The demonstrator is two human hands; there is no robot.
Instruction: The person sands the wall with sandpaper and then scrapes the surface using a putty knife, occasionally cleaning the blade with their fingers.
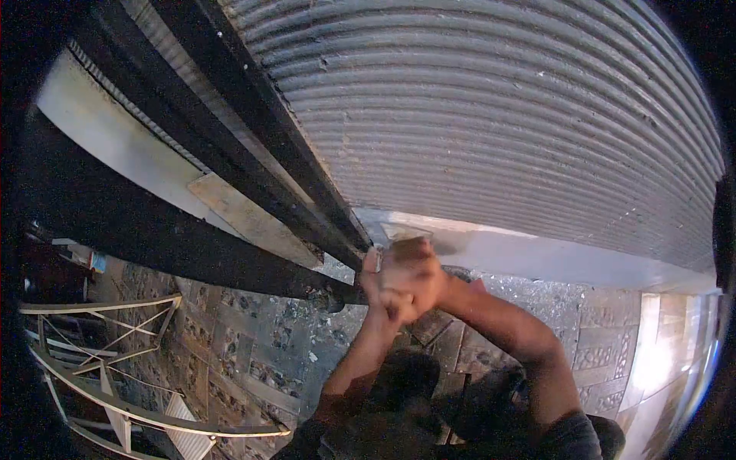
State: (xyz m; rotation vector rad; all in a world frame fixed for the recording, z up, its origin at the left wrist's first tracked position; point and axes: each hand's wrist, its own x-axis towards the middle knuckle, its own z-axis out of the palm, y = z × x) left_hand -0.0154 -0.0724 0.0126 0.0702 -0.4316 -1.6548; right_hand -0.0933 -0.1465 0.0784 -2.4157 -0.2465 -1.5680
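1. Overlapping in this view, the left hand (383, 293) and the right hand (425, 264) are low at the foot of the ribbed panel (491, 115), just in front of the white strip (552, 259) which runs under it
2. The left hand has bent fingers, but its inner side is covered, so I cannot tell if it grips something
3. The right hand is blurred, and its fingers seem also bent; I cannot tell if it is closed on an object or on the other hand
4. A pale piece (406, 231) shows against the strip, just beyond the hands; it looks flat, but I cannot tell if it is held, or is only a mark on the strip
5. The hands are probably together so that both arms (521, 326) can give force, or steadiness, to one narrow place, near the lower end of the dark bars (253, 100)
6. The dark legs (402, 379) show between the arms; this low posture is perhaps chosen because the strip is close to the floor (253, 368)
7. The rack (188, 422) is on the left of the view, well apart from the hands, perhaps to leave them room
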